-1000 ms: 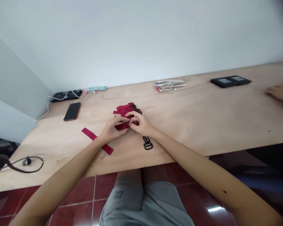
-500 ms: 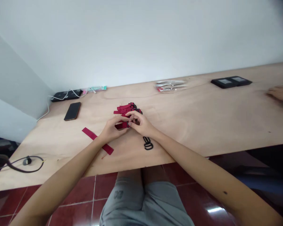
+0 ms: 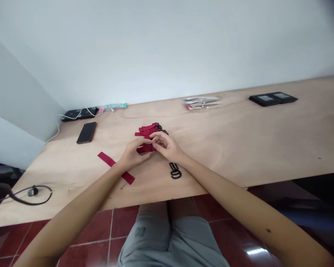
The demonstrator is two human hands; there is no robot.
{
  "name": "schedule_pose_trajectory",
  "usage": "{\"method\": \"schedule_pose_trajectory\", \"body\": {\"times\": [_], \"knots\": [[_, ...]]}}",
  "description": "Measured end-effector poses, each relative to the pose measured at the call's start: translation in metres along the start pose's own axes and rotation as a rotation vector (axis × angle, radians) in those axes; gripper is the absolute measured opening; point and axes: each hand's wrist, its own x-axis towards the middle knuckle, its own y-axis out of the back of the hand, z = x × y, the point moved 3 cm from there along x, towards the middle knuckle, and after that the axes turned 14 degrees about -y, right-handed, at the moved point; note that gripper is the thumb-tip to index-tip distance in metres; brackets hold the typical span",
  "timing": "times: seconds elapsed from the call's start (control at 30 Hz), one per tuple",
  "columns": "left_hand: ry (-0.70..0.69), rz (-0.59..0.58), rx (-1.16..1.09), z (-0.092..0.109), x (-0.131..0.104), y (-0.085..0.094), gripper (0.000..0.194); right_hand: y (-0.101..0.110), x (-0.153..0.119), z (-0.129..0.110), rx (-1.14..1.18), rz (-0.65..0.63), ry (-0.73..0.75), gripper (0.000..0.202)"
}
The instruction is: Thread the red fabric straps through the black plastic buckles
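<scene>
Between my two hands is a dark red strap (image 3: 143, 149) with a black buckle on it. My left hand (image 3: 132, 154) pinches the strap from the left, thumb and fingers curved round it. My right hand (image 3: 169, 149) has its fingers bent at the buckle end; the exact grip is partly hidden. Just behind them lies a bunch of red straps with black buckles (image 3: 150, 128). Several loose black hook-shaped buckles (image 3: 175, 171) lie below my right wrist. A flat red strip (image 3: 107, 158) passes under my left forearm.
A dark phone (image 3: 87, 132) lies at the left. Along the wall are a black box with a white cable (image 3: 79, 113), a pink-and-teal packet (image 3: 115, 106), thin packets (image 3: 202, 102) and a black double case (image 3: 273, 98). A dark cable loop (image 3: 33, 191) sits front left.
Another person's hand at the right edge has left the view. My right fingers have shifted slightly at the strap. The whole view has moved a little.
</scene>
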Motion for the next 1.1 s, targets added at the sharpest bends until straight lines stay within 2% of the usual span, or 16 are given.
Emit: {"method": "schedule_pose_trajectory", "body": {"times": [0.13,0.23,0.4,0.57,0.9,1.1], "knots": [[0.105,0.093,0.003,0.003,0.001,0.002,0.027,0.003,0.001,0.0,0.076,0.024,-0.029,0.034],[0.114,0.152,-0.028,0.007,0.002,0.004,0.032,0.004,0.002,0.003,0.139,-0.01,-0.087,0.039],[0.046,0.153,-0.052,0.011,0.002,0.004,0.038,0.002,0.002,0.009,0.221,-0.076,-0.195,0.044],[0.019,0.115,-0.035,0.014,0.002,0.001,0.043,0.002,0.002,0.007,0.189,-0.08,-0.166,0.047],[-0.063,0.062,-0.07,0.02,0.004,-0.007,0.042,-0.005,-0.001,0.0,0.268,-0.234,-0.214,0.048],[-0.056,0.07,-0.019,0.017,0.008,-0.001,0.043,0.002,0.0,0.0,0.243,-0.172,-0.229,0.052]]}}
